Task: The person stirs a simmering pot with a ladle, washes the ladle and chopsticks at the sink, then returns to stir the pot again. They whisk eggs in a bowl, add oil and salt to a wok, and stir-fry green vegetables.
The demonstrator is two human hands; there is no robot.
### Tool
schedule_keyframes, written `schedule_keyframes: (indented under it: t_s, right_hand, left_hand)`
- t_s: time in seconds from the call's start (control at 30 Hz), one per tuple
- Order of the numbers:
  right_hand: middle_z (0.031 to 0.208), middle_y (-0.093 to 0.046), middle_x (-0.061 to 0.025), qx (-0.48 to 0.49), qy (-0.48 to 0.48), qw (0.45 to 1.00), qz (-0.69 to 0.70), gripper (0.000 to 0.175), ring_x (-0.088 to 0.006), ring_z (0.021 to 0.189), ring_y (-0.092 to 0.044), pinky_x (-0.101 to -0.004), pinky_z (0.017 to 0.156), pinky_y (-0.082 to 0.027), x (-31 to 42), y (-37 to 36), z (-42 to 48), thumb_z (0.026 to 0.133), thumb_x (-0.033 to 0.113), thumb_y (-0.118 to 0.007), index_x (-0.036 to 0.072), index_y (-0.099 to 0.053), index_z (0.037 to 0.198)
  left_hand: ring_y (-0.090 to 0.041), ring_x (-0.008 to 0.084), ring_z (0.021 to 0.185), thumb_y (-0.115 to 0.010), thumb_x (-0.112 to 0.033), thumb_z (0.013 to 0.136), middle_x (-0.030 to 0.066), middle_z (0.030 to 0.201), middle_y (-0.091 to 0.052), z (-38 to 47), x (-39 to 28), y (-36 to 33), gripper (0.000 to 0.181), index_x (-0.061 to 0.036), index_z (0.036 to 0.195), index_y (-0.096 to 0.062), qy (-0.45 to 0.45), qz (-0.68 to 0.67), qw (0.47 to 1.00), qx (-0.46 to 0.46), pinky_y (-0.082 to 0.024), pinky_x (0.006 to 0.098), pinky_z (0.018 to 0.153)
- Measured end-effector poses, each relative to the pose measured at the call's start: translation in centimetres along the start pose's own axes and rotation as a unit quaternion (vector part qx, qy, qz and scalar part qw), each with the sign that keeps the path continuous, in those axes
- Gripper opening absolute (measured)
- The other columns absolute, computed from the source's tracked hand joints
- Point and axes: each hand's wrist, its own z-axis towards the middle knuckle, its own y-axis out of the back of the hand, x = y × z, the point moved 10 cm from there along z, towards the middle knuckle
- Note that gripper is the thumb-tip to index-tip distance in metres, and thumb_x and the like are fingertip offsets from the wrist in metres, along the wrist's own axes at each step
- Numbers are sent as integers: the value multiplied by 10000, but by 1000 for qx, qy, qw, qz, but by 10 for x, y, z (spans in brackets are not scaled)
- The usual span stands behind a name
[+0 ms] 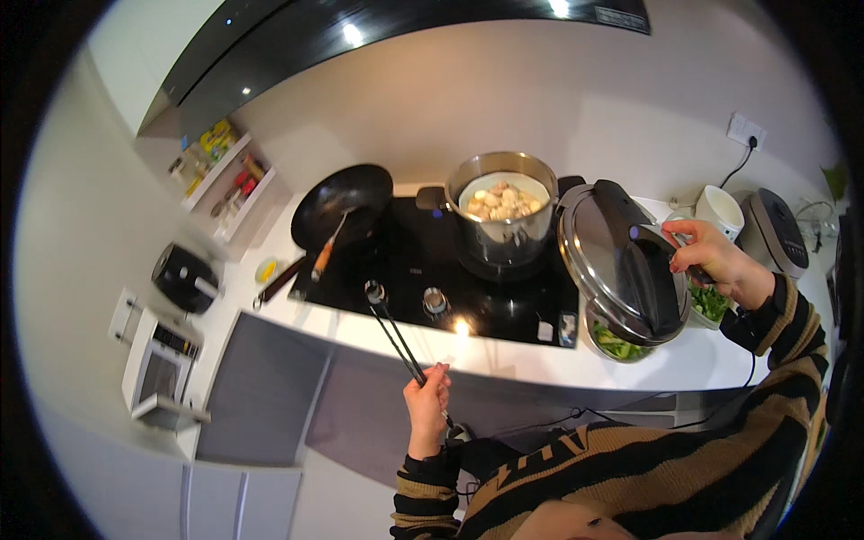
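Note:
My left hand (426, 399) holds a pair of black chopsticks (397, 343), their tips pointing up and left over the front of the black cooktop (412, 297). By its black handle, my right hand (712, 260) grips a steel pressure cooker lid (592, 253), tilted to the right of the pot. The open steel pressure cooker pot (503, 236) stands on the right part of the cooktop. Inside it sits a pale bowl (480, 183) with whitish and brownish food pieces (503, 201). Below the lid, a bowl of cut green vegetables (615, 344) is partly covered.
A black wok (337, 202) with a wooden-handled utensil (327, 253) is on the left. A small dish (268, 270), a black air fryer (183, 278) and a microwave (162, 371) stand farther left. Leafy greens (707, 302), a white container (721, 208) and a grey appliance (776, 233) are right.

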Motion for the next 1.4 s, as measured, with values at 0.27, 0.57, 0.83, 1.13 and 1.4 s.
schedule_keyframes:
  t_s: [0.27, 0.57, 0.83, 1.13, 1.4]
  right_hand:
    - [671, -561, -53, -81, -1, 997, 7, 214, -109, 634, -541, -216, 538, -362, 57, -88, 82, 634, 51, -629, -13, -508, 798]
    - [668, -539, -44, -155, 17, 986, -52, 254, -112, 549, -469, -251, 495, -346, 77, -120, 194, 568, 90, -676, 5, -524, 754]
    - [671, -444, -16, -108, 5, 985, -136, 306, -133, 634, -451, -272, 555, -367, 74, -132, 242, 530, 111, -705, 8, -517, 748]
    - [669, -517, -33, -73, -55, 980, -175, 241, -159, 648, -487, -292, 572, -386, 77, -132, 268, 559, 122, -694, 0, -566, 723]
    - [709, -540, -138, -127, -25, 883, -451, 380, -278, 686, -518, -373, 628, -424, 96, -148, 265, 655, 380, -632, 23, -559, 761]
  left_hand:
    - [-433, 45, 473, -601, -101, 846, 60, 758, -619, 163, -71, -56, 197, 28, 994, -609, 9, -7, 988, 154, -320, 158, 420]
    - [-450, 54, 458, -598, -198, 859, 24, 793, -598, 267, -87, -111, 294, 4, 1070, -567, 52, 26, 988, 144, -274, 183, 362]
    - [-416, 62, 412, -642, -238, 832, 31, 633, -558, 308, -88, -123, 246, 2, 875, -606, 53, -1, 994, 97, -259, 208, 347]
    - [-417, 68, 465, -664, -142, 797, 46, 648, -574, 318, -87, -124, 191, 39, 790, -603, 11, 2, 995, 94, -324, 213, 441]
    - [-420, 70, 470, -653, -120, 800, 31, 632, -554, 319, -87, -125, 174, 43, 797, -591, 1, 9, 996, 89, -324, 214, 441]
